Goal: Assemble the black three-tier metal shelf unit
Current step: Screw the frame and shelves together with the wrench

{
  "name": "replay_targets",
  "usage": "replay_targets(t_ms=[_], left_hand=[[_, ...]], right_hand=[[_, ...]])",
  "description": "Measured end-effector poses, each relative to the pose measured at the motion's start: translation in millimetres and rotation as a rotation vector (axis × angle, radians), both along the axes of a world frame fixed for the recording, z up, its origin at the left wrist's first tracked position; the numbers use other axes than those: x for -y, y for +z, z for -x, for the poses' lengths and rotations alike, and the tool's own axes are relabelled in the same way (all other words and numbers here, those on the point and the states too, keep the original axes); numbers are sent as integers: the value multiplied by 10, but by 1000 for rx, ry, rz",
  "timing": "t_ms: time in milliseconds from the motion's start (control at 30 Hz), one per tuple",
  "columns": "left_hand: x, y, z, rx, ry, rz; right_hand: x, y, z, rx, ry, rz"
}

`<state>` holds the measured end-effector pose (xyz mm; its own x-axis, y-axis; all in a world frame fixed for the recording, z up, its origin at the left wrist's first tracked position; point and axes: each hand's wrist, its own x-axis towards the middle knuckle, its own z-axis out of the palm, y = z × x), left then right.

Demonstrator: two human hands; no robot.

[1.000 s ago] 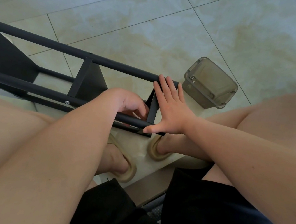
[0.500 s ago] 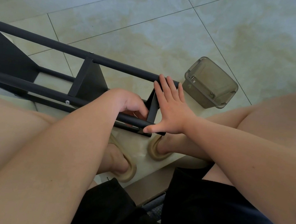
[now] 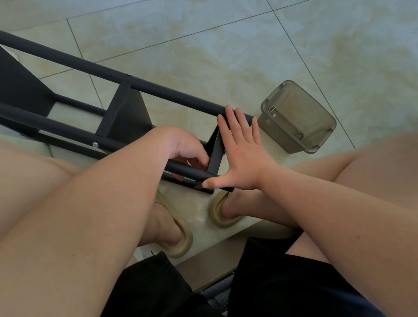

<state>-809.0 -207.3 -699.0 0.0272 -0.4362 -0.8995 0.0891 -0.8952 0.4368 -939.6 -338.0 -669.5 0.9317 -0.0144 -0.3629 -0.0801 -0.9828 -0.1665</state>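
Beige tile floor [image 3: 244, 43]; black shelf unit [image 3: 142, 88] lies on its side, 9 o'clock. No shift over last second: right hand [image 3: 240, 157] flat, fingers straight, bracing end tier [image 3: 216, 156]; left hand [image 3: 185, 150] curled inside frame, grip hidden. Fastening likely ongoing. Plastic box [image 3: 298, 119] at 2 o'clock.

I cannot tell what my left hand [image 3: 183, 145] holds behind the rail [image 3: 60, 126]; the shelf unit [image 3: 128, 118] runs off the left edge.
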Motion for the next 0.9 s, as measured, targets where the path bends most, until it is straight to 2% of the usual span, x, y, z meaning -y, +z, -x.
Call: replay_targets(t_ms=[467, 733, 900], left_hand=[[-11, -21, -15, -13, -2, 88], [1, -19, -12, 17, 11, 20], [-1, -14, -8, 32, -10, 52]], right_hand=[[-1, 4, -2, -4, -2, -4], [4, 8, -5, -3, -6, -10], [1, 7, -3, -7, -4, -12]])
